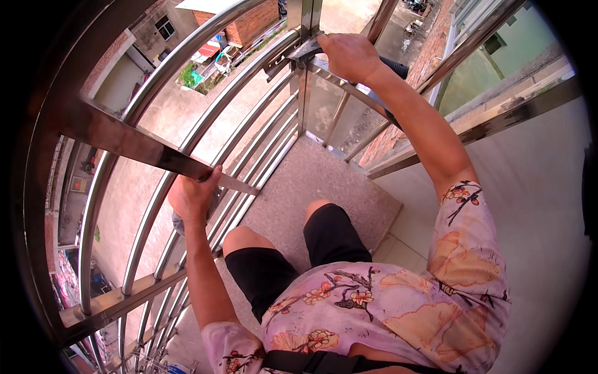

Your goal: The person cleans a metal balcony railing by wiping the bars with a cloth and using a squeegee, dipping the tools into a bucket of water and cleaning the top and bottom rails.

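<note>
Curved stainless steel bars [205, 112] form a window cage to the left and in front of me. On its flat metal upright [140, 145] my left hand [194, 196] is closed, and a bit of grey cloth [177, 223] shows beneath that hand. Higher up, my right hand [350, 56] grips a bar at the cage's corner, beside the metal corner post [303, 98]. Its fingertips are partly hidden. A short black ribbed cylindrical thing [395, 68] sticks out just past my right wrist; whether I hold it cannot be told.
My knees are over a speckled stone ledge [289, 177]. A pale tiled surface [514, 201] lies at the right. Beyond the bars, far below, are a concrete yard [140, 196] and a brick building [252, 23]. Wire hangers or thin rods [140, 355] are at the lower left.
</note>
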`<state>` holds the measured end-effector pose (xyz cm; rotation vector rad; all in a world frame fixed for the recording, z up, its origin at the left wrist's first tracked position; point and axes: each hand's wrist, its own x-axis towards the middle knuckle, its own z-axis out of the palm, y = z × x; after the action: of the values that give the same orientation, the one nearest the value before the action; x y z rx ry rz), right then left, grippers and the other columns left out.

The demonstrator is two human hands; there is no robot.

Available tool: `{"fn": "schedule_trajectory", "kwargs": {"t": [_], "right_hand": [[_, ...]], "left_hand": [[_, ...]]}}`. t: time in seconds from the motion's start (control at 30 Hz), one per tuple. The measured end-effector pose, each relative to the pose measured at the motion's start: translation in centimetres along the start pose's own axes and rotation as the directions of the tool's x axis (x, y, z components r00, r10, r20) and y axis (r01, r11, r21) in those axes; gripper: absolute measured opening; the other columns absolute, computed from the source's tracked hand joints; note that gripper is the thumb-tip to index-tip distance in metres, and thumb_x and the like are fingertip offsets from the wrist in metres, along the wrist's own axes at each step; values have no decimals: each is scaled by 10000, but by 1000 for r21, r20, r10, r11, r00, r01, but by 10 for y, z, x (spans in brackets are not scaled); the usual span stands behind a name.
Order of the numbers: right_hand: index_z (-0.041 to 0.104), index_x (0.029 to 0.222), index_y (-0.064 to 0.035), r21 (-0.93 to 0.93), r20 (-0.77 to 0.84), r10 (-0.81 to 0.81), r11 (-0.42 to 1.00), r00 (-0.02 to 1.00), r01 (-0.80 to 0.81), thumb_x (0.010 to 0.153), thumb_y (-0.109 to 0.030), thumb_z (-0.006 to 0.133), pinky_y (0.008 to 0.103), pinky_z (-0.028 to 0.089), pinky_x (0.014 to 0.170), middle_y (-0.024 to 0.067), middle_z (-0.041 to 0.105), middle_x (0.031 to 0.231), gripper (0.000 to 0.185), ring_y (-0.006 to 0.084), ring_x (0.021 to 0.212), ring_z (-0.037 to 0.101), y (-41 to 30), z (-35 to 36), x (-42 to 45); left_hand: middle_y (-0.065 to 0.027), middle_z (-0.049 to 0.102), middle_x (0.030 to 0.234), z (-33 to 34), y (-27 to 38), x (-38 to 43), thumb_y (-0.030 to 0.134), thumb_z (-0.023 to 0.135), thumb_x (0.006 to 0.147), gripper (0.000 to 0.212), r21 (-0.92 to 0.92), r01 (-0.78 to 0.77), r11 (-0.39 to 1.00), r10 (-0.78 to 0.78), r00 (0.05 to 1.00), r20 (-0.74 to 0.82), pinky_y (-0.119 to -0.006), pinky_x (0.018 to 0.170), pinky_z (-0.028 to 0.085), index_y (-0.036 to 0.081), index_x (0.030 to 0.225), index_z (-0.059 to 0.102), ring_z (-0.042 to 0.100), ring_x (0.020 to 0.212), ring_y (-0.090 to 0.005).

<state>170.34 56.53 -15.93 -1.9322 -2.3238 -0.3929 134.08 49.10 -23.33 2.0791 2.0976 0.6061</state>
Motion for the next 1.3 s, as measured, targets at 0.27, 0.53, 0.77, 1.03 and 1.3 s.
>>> {"fn": "schedule_trajectory", "kwargs": {"t": [0.27,0.53,0.77,1.03,1.3], "right_hand": [[646,887,-14,9,-56,-18,1000,998,18,802,-75,521,421,539,774,160,690,936,163,322,911,668,2,0,5],[643,885,-15,14,-59,-10,1000,998,11,797,-74,519,423,538,779,156,693,933,164,322,911,668,-2,1,-1],[647,883,-31,15,-37,0,1000,999,0,792,-69,515,420,536,785,152,691,942,164,320,908,668,-2,2,1],[641,878,-23,17,-49,-13,1000,999,14,792,-82,520,425,529,800,156,689,945,160,328,918,662,-2,2,0],[637,904,-22,15,-30,19,1000,999,-19,807,-96,523,425,527,800,160,686,942,168,321,923,661,-5,-6,0]], "left_hand": [[-59,705,730,-3,0,2,446,783,688,351,8,26,1000,-26,1000,7,-363,660,512,106,772,763,675,700,-270],[-52,707,747,-2,-1,-2,460,781,685,361,29,19,999,-19,1000,14,-364,675,514,114,786,766,676,719,-267],[-47,697,709,6,-9,-4,473,776,676,343,7,-22,1000,23,999,-30,-362,597,488,137,737,747,659,648,-266],[-47,709,756,0,-2,-1,458,778,691,358,23,31,999,-32,999,23,-364,679,513,115,794,763,677,730,-264],[-39,697,704,-2,-4,-5,489,765,674,349,29,-23,999,24,999,-29,-354,607,488,148,745,752,659,649,-249]]}}
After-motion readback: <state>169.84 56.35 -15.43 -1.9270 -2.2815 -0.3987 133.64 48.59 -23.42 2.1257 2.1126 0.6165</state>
